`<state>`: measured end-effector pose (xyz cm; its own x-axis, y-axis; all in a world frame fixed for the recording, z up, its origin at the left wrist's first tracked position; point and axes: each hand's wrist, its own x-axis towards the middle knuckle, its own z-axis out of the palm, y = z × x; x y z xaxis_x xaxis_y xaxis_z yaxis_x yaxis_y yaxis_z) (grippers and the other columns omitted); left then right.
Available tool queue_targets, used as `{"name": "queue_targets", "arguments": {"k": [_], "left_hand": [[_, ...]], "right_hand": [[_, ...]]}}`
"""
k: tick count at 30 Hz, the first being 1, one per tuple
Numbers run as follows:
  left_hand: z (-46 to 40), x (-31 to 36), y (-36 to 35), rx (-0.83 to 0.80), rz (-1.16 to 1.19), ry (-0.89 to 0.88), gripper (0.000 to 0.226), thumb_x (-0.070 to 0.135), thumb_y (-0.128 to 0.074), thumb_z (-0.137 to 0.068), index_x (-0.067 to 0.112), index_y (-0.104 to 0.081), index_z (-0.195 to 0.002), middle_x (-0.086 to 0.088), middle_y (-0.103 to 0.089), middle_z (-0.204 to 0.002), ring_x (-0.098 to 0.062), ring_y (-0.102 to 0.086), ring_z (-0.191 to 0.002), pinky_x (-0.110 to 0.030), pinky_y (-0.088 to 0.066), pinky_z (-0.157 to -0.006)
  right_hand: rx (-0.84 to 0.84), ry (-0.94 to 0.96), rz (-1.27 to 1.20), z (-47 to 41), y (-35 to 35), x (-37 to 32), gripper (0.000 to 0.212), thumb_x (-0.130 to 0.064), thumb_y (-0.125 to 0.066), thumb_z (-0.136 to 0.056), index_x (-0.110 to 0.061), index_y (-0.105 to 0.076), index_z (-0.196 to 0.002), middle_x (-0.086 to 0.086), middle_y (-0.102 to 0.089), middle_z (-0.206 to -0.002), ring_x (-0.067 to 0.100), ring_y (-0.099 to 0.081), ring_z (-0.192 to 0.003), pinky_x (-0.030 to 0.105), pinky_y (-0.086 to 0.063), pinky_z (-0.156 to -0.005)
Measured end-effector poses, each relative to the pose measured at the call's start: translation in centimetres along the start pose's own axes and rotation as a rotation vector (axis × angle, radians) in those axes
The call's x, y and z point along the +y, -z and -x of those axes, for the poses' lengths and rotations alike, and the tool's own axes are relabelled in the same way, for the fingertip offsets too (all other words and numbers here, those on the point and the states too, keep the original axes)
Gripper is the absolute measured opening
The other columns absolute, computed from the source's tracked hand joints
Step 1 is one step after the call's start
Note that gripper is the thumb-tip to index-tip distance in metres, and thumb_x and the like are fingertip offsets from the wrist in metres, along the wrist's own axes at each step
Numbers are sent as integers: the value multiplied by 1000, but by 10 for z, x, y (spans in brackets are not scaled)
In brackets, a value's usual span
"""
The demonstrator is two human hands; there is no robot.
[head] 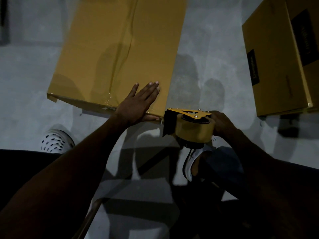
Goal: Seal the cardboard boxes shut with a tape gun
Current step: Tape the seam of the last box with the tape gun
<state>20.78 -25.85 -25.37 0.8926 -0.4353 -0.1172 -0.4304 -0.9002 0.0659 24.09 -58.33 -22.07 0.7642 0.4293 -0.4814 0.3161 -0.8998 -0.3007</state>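
A large brown cardboard box (107,49) lies flat on the grey floor, with a shiny strip of clear tape (120,62) running down its middle seam to the near edge. My left hand (138,102) presses flat on the box top near its front right corner, fingers spread. My right hand (222,125) grips the handle of a yellow tape gun (188,125) loaded with a roll of brownish tape. The gun's black front end sits against the box's near right corner.
A second cardboard box (279,62) with dark printed labels stands at the right. My feet in white shoes (55,140) are on the concrete floor (207,49) below the box. Dark shadows cover the lower part of the view.
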Motion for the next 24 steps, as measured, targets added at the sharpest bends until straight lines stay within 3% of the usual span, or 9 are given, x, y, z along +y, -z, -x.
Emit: {"name": "queue_targets", "arguments": {"k": [4,7,12,16,21,24], "left_hand": [[0,-1,-1,7,-9,0,101,78,-26,-87,7,-9,-157,-11,-4,-165,-24,-7,-152,-54,-11,-118],[-1,0,0,5,20,7,104,82,-23,-85,8,-10,-156,-10,-4,-165,-23,-7,-152,-55,-11,-119],[-2,5,0,7,83,54,109,87,-24,-82,10,-8,-157,-6,-1,-166,-21,-4,-152,-55,-6,-119],[0,2,-5,1,100,35,108,86,-25,-82,12,-4,-157,-5,1,-166,-20,-1,-152,-55,-5,-119],[-3,11,3,-13,196,106,112,88,-31,-79,15,0,-158,1,7,-166,-15,5,-152,-55,4,-120],[-4,18,5,22,217,176,111,87,-33,-78,16,-1,-158,4,6,-166,-13,4,-152,-58,5,-118]], "right_hand": [[-103,-244,115,-8,5,0,40,-20,-71,-85,-5,-59,-119,18,-59,-122,39,-55,-115,48,-36,-97],[-161,-347,99,-25,6,-4,39,-15,-67,-86,-7,-57,-123,16,-57,-126,38,-54,-117,50,-33,-105],[-160,-405,68,-37,-6,-13,34,-16,-71,-80,-8,-62,-112,16,-64,-116,36,-60,-109,51,-45,-99],[-54,-608,159,-28,-6,-3,24,-20,-64,-85,-11,-63,-107,11,-65,-108,33,-63,-103,49,-52,-90],[21,-599,-33,-22,-4,-2,36,-19,-64,-89,0,-58,-119,22,-62,-119,37,-58,-110,35,-45,-85],[70,-628,-141,-20,0,-14,37,-22,-65,-88,-4,-62,-120,20,-64,-119,36,-60,-111,33,-46,-87]]}}
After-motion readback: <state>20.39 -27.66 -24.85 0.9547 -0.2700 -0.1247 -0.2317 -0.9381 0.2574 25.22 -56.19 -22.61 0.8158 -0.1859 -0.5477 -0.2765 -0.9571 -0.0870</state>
